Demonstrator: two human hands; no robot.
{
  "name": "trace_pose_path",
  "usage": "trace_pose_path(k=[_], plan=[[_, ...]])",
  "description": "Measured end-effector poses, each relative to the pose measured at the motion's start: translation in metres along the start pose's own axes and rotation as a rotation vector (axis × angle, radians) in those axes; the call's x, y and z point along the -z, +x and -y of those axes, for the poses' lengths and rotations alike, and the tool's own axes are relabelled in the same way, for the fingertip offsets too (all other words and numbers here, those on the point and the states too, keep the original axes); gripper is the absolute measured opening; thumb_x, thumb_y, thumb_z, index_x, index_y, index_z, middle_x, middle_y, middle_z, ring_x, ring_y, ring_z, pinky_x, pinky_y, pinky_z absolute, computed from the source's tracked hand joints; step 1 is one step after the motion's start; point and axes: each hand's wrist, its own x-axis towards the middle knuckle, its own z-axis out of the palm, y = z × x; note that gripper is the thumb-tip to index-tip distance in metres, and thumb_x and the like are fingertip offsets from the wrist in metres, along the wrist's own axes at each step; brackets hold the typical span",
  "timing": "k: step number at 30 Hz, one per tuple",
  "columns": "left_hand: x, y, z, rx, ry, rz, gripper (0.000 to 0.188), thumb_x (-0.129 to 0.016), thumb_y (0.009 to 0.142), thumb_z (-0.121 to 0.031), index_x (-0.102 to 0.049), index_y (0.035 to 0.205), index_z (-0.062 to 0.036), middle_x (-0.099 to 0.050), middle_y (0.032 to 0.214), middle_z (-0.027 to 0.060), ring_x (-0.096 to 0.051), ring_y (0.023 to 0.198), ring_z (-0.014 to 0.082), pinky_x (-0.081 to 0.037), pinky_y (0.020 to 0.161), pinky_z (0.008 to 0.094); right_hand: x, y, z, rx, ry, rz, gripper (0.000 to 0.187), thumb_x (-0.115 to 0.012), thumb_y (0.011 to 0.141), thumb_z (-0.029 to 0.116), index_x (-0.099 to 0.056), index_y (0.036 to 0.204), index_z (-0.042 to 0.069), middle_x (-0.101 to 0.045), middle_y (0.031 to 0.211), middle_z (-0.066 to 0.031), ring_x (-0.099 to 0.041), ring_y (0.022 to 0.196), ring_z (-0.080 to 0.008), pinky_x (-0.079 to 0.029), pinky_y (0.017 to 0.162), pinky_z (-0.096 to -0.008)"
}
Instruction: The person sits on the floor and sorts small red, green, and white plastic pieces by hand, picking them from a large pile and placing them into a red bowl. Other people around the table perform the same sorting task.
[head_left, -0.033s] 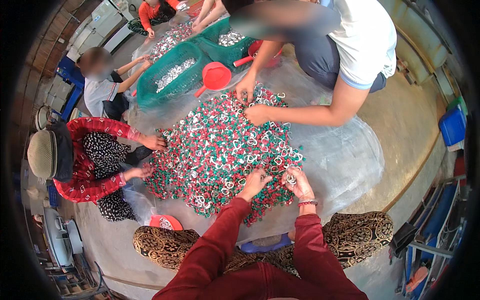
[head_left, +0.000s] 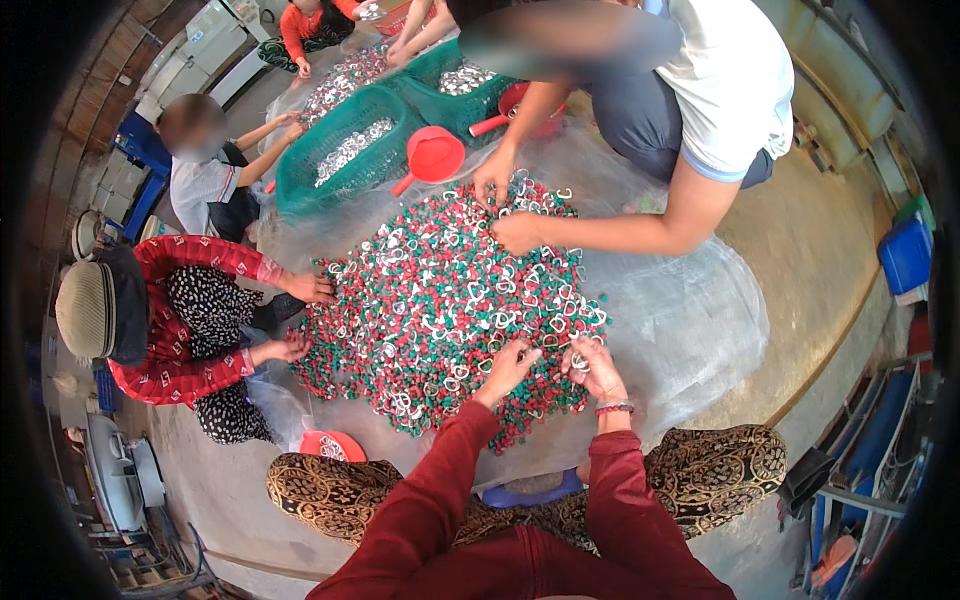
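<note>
A wide pile of small red and green pieces (head_left: 430, 270), mixed with many pale, silvery D-shaped rings, lies on a clear plastic sheet (head_left: 690, 320). My left hand (head_left: 507, 373) is at the near edge of the pile, fingers curled in toward the thumb; whatever may be between them is too small to make out. Just to its right, my right hand (head_left: 600, 375), with a red bead bracelet at the wrist, is closed around a few pale rings (head_left: 580, 363). Loose rings and pieces lie around both hands.
Across the pile, a co-worker's hands (head_left: 515, 230) reach in; a red-sleeved co-worker's hands (head_left: 290, 347) work at the left. Green baskets (head_left: 300, 165) of silvery parts and a red scoop (head_left: 436, 153) stand beyond. A red bowl (head_left: 335, 446) sits near left.
My left hand has shifted very slightly, its fingertips and thumb moving a little. My right hand stays nearly in place with the rings.
</note>
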Motion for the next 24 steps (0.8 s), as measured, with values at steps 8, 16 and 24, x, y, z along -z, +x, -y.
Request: trace_pose_path(k=[8,16,24], plan=[[-0.002,-0.028,-0.034,0.403,-1.767,-0.252,0.024,-0.046,0.089,-0.030,-0.058,0.092,-0.0098,-0.062,0.097,0.0077,-0.058,0.089,0.0216,-0.052,0.077,0.0397,-0.135,-0.023,0.004,0.879,-1.504,-0.252,0.023,-0.061,0.085,0.024,-0.055,0.102,0.010,-0.058,0.086,-0.0114,-0.056,0.085,-0.0280,-0.045,0.068,-0.0380],[0.066,-0.002,-0.072,0.120,-2.216,-0.158,0.023,-0.050,0.087,-0.029,-0.060,0.083,-0.0087,-0.062,0.079,0.0080,-0.059,0.069,0.0222,-0.051,0.055,0.0327,-0.278,-0.007,0.177,1.749,-1.622,-0.265,0.041,-0.066,0.079,0.025,-0.056,0.115,0.009,-0.048,0.102,-0.0124,-0.047,0.094,-0.0338,-0.039,0.078,-0.0488],[0.113,-0.015,-0.080,0.161,-1.840,-0.419,0.023,-0.050,0.089,-0.031,-0.054,0.082,-0.0097,-0.053,0.076,0.0033,-0.052,0.068,0.0166,-0.038,0.044,0.0264,-0.377,0.044,0.412,2.526,-2.283,0.032,0.044,-0.059,0.079,0.021,-0.050,0.122,0.015,-0.046,0.111,-0.0100,-0.038,0.109,-0.0282,-0.024,0.099,-0.0480]])
